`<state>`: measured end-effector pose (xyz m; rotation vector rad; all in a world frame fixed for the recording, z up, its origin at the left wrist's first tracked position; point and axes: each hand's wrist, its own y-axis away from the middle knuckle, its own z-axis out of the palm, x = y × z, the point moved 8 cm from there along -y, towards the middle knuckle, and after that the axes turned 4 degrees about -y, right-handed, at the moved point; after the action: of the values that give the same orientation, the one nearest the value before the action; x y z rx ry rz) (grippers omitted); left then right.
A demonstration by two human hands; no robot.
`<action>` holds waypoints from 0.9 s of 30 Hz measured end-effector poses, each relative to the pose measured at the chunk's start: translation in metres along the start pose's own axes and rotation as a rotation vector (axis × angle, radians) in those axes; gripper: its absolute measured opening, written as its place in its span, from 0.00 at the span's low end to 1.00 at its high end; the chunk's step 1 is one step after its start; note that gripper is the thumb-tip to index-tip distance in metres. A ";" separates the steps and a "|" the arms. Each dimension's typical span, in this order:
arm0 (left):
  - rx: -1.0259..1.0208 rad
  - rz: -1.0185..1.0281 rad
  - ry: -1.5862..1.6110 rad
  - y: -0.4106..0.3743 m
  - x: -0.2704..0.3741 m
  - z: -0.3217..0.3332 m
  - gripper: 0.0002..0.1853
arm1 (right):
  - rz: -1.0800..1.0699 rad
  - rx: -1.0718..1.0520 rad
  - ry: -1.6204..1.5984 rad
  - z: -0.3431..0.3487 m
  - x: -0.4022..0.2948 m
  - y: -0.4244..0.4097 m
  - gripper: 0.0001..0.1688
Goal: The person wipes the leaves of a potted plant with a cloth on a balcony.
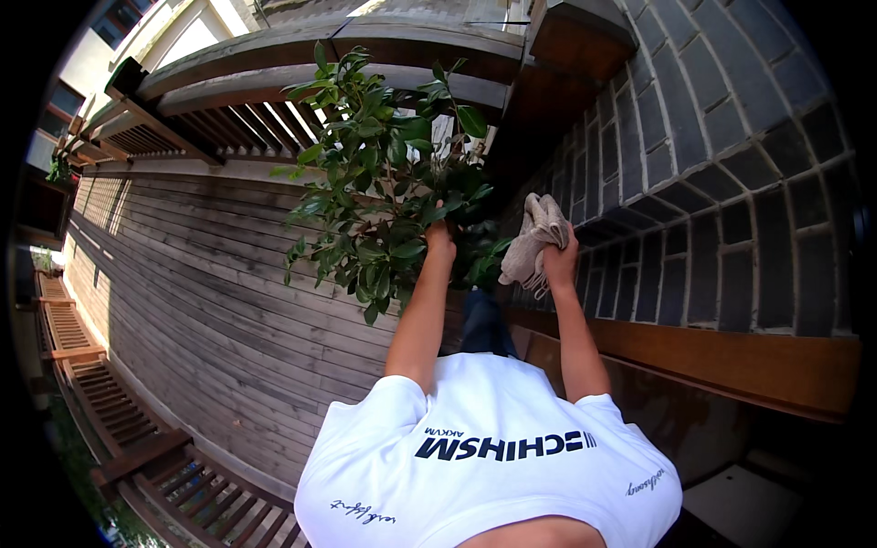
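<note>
A leafy green shrub (pixel 373 157) stands before me in the corner of a wooden deck. My left hand (pixel 440 236) reaches in among its lower leaves. Foliage covers most of the fingers, so whether they grip a stem cannot be made out. In my right hand (pixel 560 259) is a bunched beige cloth (pixel 538 240), held to the right of the leaves and close to the grey brick wall (pixel 685 178). Loose threads or a fringe hang from the cloth's lower edge. The base of the shrub is hidden by leaves and shadow.
Behind the shrub runs a wooden railing (pixel 274 58) that meets a thick wooden post (pixel 575 41). Plank decking (pixel 226 253) stretches to the left, with another slatted railing (pixel 157 445) along its far side. A wooden ledge (pixel 719 363) borders the brick wall at my right.
</note>
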<state>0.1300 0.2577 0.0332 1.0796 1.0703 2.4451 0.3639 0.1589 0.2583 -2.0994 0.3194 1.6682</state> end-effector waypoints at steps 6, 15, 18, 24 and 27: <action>-0.073 -0.172 -0.188 0.011 -0.015 0.043 0.20 | 0.018 -0.021 -0.010 -0.008 0.007 0.013 0.18; -0.343 -0.183 0.145 -0.068 -0.051 0.016 0.11 | -0.307 -0.304 0.309 0.074 -0.075 -0.021 0.27; -0.325 0.373 -0.104 -0.083 -0.041 0.006 0.14 | -0.273 -0.576 0.582 0.148 -0.080 -0.039 0.31; -0.690 -0.065 0.653 -0.055 -0.047 0.041 0.23 | -0.181 -0.974 1.043 0.207 0.037 -0.034 0.33; -0.493 -0.084 0.559 -0.010 -0.043 0.043 0.22 | -0.091 -0.935 0.963 0.190 0.056 -0.030 0.33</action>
<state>0.1902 0.2665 0.0230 0.2004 0.5508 2.7897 0.2269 0.2791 0.1764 -3.4345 -0.3755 0.6205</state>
